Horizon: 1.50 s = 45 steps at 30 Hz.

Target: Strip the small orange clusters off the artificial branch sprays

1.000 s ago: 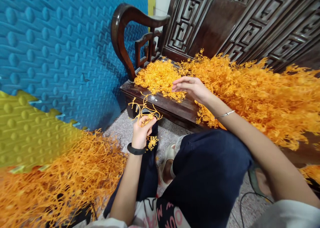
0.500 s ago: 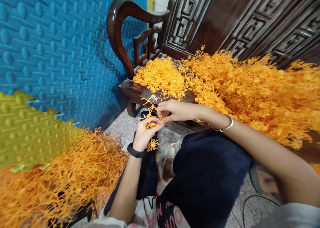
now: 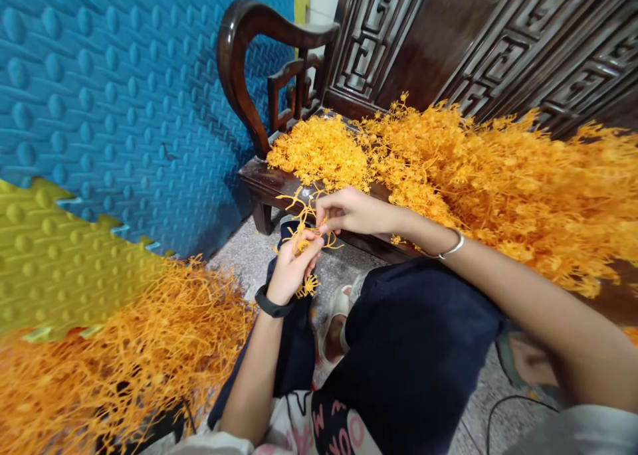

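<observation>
Head view: bare left hand [image 3: 296, 266] and right hand [image 3: 356, 209] close together at one orange sprig [image 3: 301, 228], which I log as lying between them, nearer the left. Its long axis, loosely read, runs from the left hand's grip outward and away from the wearer, the thin ends fanning ahead of the fingers. The right hand comes in from its own side, over the upper part.

Left hand: fingers curled, thumb pressed down, stems held. Right hand: thumb and fingertips brought together on a strand, other fingers bent; from my remote feed I cannot tell which strand. A spiky flower-like cluster [image 3: 309, 285] hangs just below the left hand; its join to the sprig is hidden.

Materials: the sprig looks like pliable moulded plastic, matt, slender, forked. Beyond the hands, a dark polished wooden bench [image 3: 259, 176] carries a compact heap of small heads [image 3: 323, 151]. Beyond and to the right of the right hand, a larger heap of branched pieces [image 3: 498, 182] spreads, fluffy in outline. Left of and nearer the wearer than the left hand, a tangle of stringy stems [image 3: 159, 342], wiry in texture. Further left, studded blue foam matting [image 3: 100, 96].
</observation>
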Motion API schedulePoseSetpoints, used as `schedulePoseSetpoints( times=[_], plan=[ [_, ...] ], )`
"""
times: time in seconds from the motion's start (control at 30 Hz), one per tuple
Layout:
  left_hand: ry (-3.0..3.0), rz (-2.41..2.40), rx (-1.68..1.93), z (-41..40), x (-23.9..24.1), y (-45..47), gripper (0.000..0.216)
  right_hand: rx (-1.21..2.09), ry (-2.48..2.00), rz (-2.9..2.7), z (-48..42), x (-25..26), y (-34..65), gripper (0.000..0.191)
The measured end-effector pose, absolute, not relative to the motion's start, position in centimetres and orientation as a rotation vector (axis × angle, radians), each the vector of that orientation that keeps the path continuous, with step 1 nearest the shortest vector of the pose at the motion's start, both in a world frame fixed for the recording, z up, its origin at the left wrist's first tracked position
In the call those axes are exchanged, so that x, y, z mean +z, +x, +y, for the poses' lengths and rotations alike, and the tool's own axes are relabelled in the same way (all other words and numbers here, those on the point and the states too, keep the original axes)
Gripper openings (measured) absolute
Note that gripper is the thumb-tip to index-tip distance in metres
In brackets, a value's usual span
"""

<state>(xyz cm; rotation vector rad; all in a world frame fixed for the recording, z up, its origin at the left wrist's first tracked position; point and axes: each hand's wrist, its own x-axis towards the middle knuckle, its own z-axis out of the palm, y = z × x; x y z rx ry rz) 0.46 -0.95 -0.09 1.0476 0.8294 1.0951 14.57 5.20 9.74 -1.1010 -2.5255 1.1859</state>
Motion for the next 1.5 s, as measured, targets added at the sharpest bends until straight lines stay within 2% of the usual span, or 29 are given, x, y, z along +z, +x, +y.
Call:
schedulePoseSetpoints(
  times=[0.1,0.2,0.33,0.4,0.5,0.6,0.67,0.8,0.9,1.07,1.17,1.37,1.5],
  plan=[
    [0.914,0.815,1.164,-1.0,0.1,0.6,0.022,1.085,-1.258,-2.340,5.8,9.8,14.8,0.010],
    [0.770,0.810,1.220,-0.9,0.0,0.4,0.021,0.840,-1.423,-1.966,7.4,10.0,16.6,0.007],
    [0.714,0.841,1.269,-0.4,-0.4,-0.2,0.021,0.654,-1.481,-1.569,10.3,9.5,20.8,0.012],
    [0.714,0.852,1.286,-0.2,-0.5,-0.4,0.022,0.585,-1.509,-1.503,11.7,8.5,22.5,0.022],
    [0.712,0.818,1.289,-0.1,-0.4,-0.3,0.024,0.475,-1.532,-1.571,13.3,6.8,23.6,0.048],
    [0.735,0.797,1.265,-0.2,-0.5,0.0,0.025,0.510,-1.572,-1.691,13.5,6.0,23.1,0.070],
    [0.761,0.828,1.245,-0.2,-0.6,0.1,0.024,0.630,-1.546,-1.767,12.7,6.3,22.0,0.064],
    [0.832,0.919,1.220,-0.2,-1.0,0.1,0.022,1.148,-1.265,-2.083,9.3,8.8,19.0,0.030],
    [0.883,0.938,1.155,-0.2,-0.9,0.3,0.024,1.422,-1.062,-2.413,6.6,10.7,16.5,0.026],
    [0.883,0.894,1.118,-0.6,-0.8,0.9,0.029,1.069,-0.840,-2.869,4.6,10.3,13.5,0.023],
    [0.871,0.882,1.107,-0.7,-0.8,1.1,0.030,1.010,-0.721,-2.924,4.6,9.4,12.8,0.017],
    [0.863,0.932,1.230,-0.6,-0.5,0.5,0.023,1.082,-0.949,-2.570,5.2,9.6,12.9,0.002],
    [0.849,0.847,1.289,-0.6,-0.4,0.4,0.022,1.161,-1.138,-2.291,5.2,9.4,12.5,0.008]
  ],
)
